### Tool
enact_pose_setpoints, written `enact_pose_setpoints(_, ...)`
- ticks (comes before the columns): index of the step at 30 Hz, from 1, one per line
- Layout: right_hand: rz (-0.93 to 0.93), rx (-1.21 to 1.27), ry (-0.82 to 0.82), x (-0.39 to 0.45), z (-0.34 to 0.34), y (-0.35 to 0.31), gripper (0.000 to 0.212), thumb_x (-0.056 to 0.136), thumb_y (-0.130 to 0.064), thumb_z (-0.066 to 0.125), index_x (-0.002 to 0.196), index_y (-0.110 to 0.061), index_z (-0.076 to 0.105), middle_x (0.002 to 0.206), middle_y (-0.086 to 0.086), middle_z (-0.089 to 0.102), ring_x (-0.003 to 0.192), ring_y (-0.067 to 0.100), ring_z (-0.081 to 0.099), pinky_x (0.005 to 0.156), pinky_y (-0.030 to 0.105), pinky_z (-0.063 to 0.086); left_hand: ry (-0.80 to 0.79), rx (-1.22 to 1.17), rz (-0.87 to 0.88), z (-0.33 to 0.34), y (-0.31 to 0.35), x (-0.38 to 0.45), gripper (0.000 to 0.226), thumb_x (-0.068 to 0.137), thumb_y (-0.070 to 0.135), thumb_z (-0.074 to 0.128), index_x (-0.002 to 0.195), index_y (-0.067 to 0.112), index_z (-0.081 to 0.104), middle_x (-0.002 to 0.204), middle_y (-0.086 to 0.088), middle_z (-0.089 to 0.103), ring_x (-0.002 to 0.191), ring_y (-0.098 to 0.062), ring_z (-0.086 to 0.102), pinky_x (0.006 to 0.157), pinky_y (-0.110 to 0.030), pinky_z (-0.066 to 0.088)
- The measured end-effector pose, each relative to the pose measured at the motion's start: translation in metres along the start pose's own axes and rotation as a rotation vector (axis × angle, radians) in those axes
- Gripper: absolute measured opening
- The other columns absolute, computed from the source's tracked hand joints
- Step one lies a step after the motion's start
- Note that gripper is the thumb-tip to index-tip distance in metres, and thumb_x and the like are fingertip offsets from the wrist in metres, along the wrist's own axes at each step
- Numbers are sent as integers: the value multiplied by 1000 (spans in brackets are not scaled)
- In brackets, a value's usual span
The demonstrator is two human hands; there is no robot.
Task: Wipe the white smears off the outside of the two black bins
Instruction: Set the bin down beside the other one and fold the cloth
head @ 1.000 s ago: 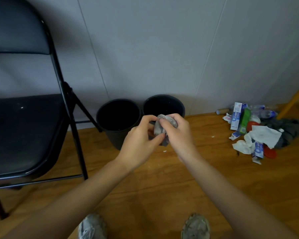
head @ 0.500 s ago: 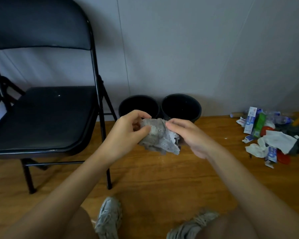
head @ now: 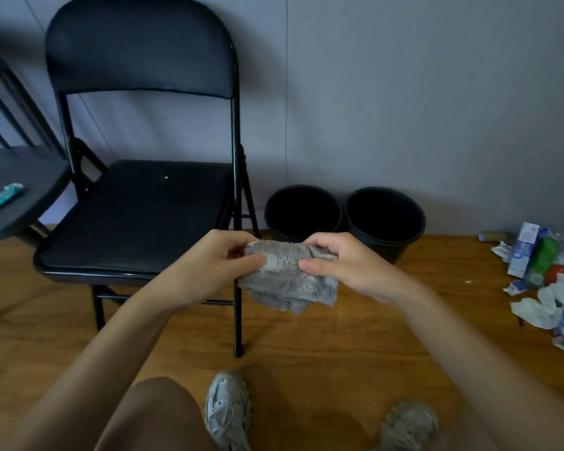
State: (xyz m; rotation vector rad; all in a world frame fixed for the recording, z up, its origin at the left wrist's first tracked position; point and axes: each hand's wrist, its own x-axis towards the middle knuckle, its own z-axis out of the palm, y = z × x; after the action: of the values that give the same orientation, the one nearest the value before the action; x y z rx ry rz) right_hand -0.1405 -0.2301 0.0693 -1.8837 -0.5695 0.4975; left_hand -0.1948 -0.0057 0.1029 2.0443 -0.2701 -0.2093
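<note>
Grey cloth, black bins, brown floor

The cloth [head: 287, 281] I held was a mottled grey; both bins [head: 385, 216] were plain black, like the chair [head: 137, 203], whose seat carried a few white specks. The floor [head: 339, 346] was warm brown woodgrain, the wall [head: 420, 92] pale grey, and the litter [head: 541, 275] was white, blue, green and red.

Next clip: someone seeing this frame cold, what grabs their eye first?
Dead centre, the left hand and right hand pinch a grey cloth by its upper corners and hold it up in front of the camera. Behind it, two black bins stand side by side against the wall, next to a black folding chair. A heap of litter lies on the floor at the right edge.
</note>
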Motion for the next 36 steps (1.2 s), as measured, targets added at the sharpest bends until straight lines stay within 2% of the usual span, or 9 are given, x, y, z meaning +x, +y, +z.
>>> enact_pose_setpoints(5,6,-15,-27,35,23,0,21,98,-23,57,115,-15,65,109,-2,69,101,8,65,89,29,53,133,-18,-41,-13,-24,0,20,95,21,56,90,3,63,80,-16,61,68,-23,60,60,-37,47)
enact_pose_setpoints(8,-193,-359,260,58,49,-3,31,95,-34,58,124,-22,60,121,-11,57,116,1,50,98,19,41,252,-74,-97,-24,-37,4,20,95,21,55,89,3,61,75,-8,61,63,-15,59,57,-29,46)
enact_pose_setpoints(10,-383,-421,335,65,67,-6,43,90,-46,58,124,-21,58,119,-10,55,114,2,48,93,14,40,327,-90,-108,-32,-42,8,18,94,21,56,88,4,62,74,-8,62,62,-14,61,54,-26,47)
enact_pose_setpoints(13,-435,-498,303,83,93,-6,58,81,-50,65,127,-18,53,119,-5,53,109,7,51,84,22,49,403,-81,-133,-45,-51,12,19,93,23,57,85,7,62,69,-1,62,58,-7,60,50,-19,46)
enact_pose_setpoints(20,-543,-316,388,131,116,-4,30,97,-25,47,112,-7,65,104,0,63,93,8,60,75,28,53,322,-200,-180,-79,-75,6,48,92,51,48,98,6,64,91,-22,61,77,-30,60,66,-31,48)
enact_pose_setpoints(24,-376,-80,270,152,124,-7,19,100,-16,44,104,-15,62,95,-5,64,90,5,61,77,22,51,370,-39,-207,-90,-90,10,17,89,27,62,100,15,60,88,-7,63,75,-16,63,62,-24,53)
enact_pose_setpoints(28,-16,374,174,176,137,-21,22,103,-13,39,107,-14,61,103,6,64,97,13,61,83,27,50,517,69,-225,-103,-106,20,10,87,21,66,91,12,62,83,-8,64,71,-16,63,61,-33,54)
enact_pose_setpoints(32,83,382,154,197,140,-21,22,100,-31,49,113,-17,61,105,-1,66,100,10,63,90,29,51,391,91,-315,-133,-119,38,18,87,21,67,90,3,64,83,-16,63,64,-12,58,56,-22,49)
enact_pose_setpoints(36,315,546,167,226,139,-10,29,103,-34,40,113,-17,61,113,7,67,102,22,65,88,43,55,262,-50,-515,-173,-135,56,21,85,22,69,96,4,67,88,-12,69,73,-17,66,63,-28,53)
